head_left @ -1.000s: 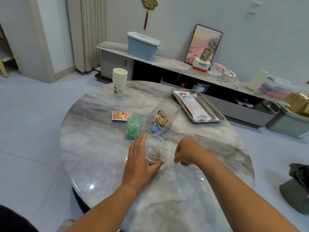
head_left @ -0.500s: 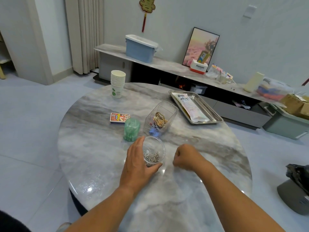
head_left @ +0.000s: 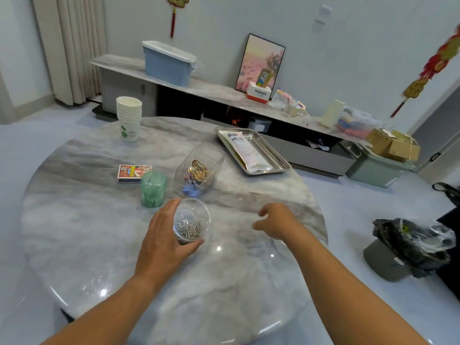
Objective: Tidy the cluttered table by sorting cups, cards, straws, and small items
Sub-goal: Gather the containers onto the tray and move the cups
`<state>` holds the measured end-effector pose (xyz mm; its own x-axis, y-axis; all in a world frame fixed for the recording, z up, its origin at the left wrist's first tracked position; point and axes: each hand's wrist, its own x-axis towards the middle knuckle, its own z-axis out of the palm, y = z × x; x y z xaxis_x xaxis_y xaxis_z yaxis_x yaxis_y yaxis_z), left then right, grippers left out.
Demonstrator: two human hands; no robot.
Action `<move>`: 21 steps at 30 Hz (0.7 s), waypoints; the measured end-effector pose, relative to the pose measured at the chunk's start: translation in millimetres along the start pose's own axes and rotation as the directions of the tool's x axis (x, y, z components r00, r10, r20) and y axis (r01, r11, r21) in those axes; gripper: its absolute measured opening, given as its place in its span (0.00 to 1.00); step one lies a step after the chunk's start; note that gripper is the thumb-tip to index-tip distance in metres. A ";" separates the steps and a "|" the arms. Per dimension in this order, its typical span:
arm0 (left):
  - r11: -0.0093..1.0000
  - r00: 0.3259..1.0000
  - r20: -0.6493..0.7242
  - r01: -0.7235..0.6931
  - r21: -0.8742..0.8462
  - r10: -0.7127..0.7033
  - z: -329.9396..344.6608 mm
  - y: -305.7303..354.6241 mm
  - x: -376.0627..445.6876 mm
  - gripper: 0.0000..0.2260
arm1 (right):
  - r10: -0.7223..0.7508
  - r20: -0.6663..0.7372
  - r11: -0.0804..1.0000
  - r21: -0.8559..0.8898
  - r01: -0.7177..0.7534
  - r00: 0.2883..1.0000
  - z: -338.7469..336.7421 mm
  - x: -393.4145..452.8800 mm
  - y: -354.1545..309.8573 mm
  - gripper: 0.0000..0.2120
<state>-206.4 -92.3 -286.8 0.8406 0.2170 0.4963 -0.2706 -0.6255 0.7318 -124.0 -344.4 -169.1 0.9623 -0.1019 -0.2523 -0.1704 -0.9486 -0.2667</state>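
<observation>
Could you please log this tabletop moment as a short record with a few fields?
left hand: grips the clear round cup holding metal clips
right hand: loosely curled, holding nothing, beside the cup
behind the cup: clear square holder, green container, card box
far left: paper cup stack
far right: steel tray holding a packet

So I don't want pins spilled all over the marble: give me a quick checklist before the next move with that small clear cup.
1. Left hand grips the small clear cup: ok, fingers and thumb curl round it.
2. Pins inside the cup: ok, piled at its bottom.
3. Cup upright: not ok, it tilts toward the camera.
4. Right hand free: ok, loosely curled, holding nothing.
5. Stray pins left on the table: cannot tell, too small against the marble.
6. Green container clear of the left hand: ok, apart.
</observation>
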 end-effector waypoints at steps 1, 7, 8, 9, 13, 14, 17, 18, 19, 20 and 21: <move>1.000 1.000 0.003 0.001 0.003 -0.001 -0.4 0.9 -0.1 0.48 | 0.061 0.050 0.998 -0.018 -0.060 0.997 1.0 0.8 16.8 0.28; 0.999 0.996 0.082 -0.036 -0.006 0.036 -0.1 6.5 -4.6 0.49 | 0.206 0.134 0.978 -0.070 -0.198 0.969 19.1 5.8 72.8 0.53; 0.999 0.994 0.098 -0.050 -0.011 0.051 0.5 7.1 -6.4 0.48 | 0.195 0.133 0.980 -0.067 -0.188 0.972 21.0 4.9 74.4 0.52; 0.998 0.992 0.112 -0.051 -0.021 0.053 0.5 10.2 -7.5 0.48 | 0.186 0.121 0.982 -0.068 -0.179 0.975 20.5 4.8 74.7 0.50; 0.999 0.986 0.166 -0.006 -0.046 0.013 5.5 20.5 -11.6 0.47 | 0.124 0.153 0.989 -0.102 -0.109 0.980 15.6 3.2 67.3 0.41; 0.998 0.983 0.185 0.009 -0.056 0.002 7.3 24.0 -12.4 0.47 | 0.089 0.167 0.994 -0.075 -0.077 0.982 16.5 2.8 64.8 0.44; 0.994 0.972 0.230 0.060 -0.087 -0.038 12.9 32.9 -13.5 0.47 | -0.087 0.170 0.949 0.312 0.030 0.982 17.1 1.1 48.2 0.55; 0.991 0.968 0.243 0.085 -0.103 -0.057 14.8 35.0 -14.3 0.47 | -0.155 0.154 0.881 0.469 0.066 0.976 15.0 -2.1 39.1 0.55; 0.987 0.964 0.255 0.111 -0.116 -0.079 16.5 35.8 -15.5 0.48 | -0.219 0.129 0.801 0.589 0.102 0.967 12.9 -5.3 29.2 0.53; 0.983 0.958 0.267 0.138 -0.124 -0.101 18.0 36.0 -16.5 0.48 | -0.263 0.098 0.736 0.664 0.133 0.960 11.0 -9.8 19.4 0.50; 0.978 0.952 0.278 0.166 -0.130 -0.125 19.0 35.5 -17.3 0.49 | -0.289 0.049 0.670 0.724 0.165 0.956 10.6 -13.7 10.5 0.47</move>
<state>-221.6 -132.5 -278.3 0.9648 0.0764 0.2517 -0.1862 -0.4779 0.8585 -141.3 -349.7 -178.2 0.9589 0.1913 -0.2097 -0.1087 -0.4352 -0.8938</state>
